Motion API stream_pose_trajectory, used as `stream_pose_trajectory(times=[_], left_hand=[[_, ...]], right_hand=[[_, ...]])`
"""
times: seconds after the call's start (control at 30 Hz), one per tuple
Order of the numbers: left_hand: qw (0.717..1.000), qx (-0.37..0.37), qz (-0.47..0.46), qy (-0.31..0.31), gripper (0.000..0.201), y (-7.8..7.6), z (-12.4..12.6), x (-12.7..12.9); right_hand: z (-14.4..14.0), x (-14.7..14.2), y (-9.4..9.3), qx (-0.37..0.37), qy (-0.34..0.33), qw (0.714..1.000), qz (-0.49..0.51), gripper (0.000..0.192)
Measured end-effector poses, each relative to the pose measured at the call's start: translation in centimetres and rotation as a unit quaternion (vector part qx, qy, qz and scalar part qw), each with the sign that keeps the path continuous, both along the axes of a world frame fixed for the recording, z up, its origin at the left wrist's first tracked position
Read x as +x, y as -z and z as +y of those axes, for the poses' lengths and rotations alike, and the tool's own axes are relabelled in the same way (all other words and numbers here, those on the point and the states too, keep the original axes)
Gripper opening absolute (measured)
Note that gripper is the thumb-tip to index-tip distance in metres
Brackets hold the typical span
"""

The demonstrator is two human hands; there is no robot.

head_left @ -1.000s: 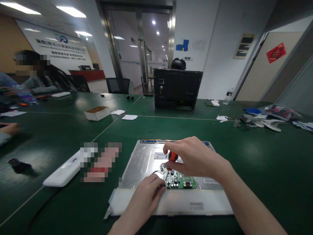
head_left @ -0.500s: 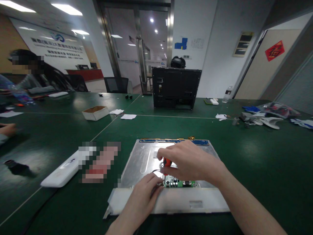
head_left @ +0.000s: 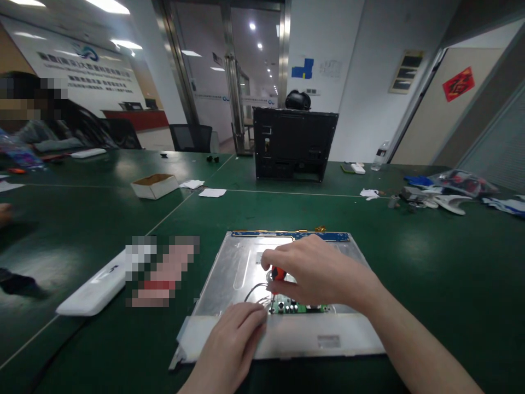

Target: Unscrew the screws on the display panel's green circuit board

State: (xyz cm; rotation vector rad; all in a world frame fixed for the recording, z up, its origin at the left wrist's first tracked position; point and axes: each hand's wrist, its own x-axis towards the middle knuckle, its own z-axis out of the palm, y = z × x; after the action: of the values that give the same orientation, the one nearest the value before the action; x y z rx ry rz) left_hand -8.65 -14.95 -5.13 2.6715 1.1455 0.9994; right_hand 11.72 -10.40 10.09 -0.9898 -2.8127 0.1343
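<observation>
A flat metal-backed display panel (head_left: 223,273) lies on the green table with a blue circuit strip (head_left: 262,236) along its far edge and a pale cover strip (head_left: 291,334) along its near edge. My right hand (head_left: 303,271) is closed around the red-and-black handle of a screwdriver (head_left: 278,272), which points down at the left part of the green circuit board (head_left: 291,306). Close to the board's left end, my left hand (head_left: 240,331) has its fingers bent and pressed together; their tips hide whatever they pinch. Thin dark wires (head_left: 254,290) curve just beyond those fingertips.
A white power strip (head_left: 92,287) and a blurred pink item (head_left: 164,276) lie left of the panel. Farther back stand an open box (head_left: 153,187) and a black monitor housing (head_left: 294,145). Loose parts (head_left: 426,198) sit at right. Another person (head_left: 36,120) is at far left.
My left hand has shifted slightly left and toward me, exposing more of the wires and the board's left end. My right hand keeps the screwdriver at the board. The view has turned slightly.
</observation>
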Motion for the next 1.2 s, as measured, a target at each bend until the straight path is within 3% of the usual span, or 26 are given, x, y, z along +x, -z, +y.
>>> stream_pose_trajectory(times=[0.2,0.67,1.2], left_hand=[[0.997,0.063,0.023,0.035,0.034,-0.18,-0.18,0.01],[0.997,0.026,0.056,0.051,0.051,0.22,-0.08,-0.08],[0.997,0.008,0.063,0.051,0.056,0.01,-0.14,0.13]], right_hand=[[-0.12,-0.41,-0.08,-0.007,-0.007,1.0,-0.006,0.009],[-0.18,-0.37,-0.03,0.0,0.002,1.0,-0.012,0.008],[-0.22,-0.35,0.12,0.016,-0.001,1.0,-0.016,0.007]])
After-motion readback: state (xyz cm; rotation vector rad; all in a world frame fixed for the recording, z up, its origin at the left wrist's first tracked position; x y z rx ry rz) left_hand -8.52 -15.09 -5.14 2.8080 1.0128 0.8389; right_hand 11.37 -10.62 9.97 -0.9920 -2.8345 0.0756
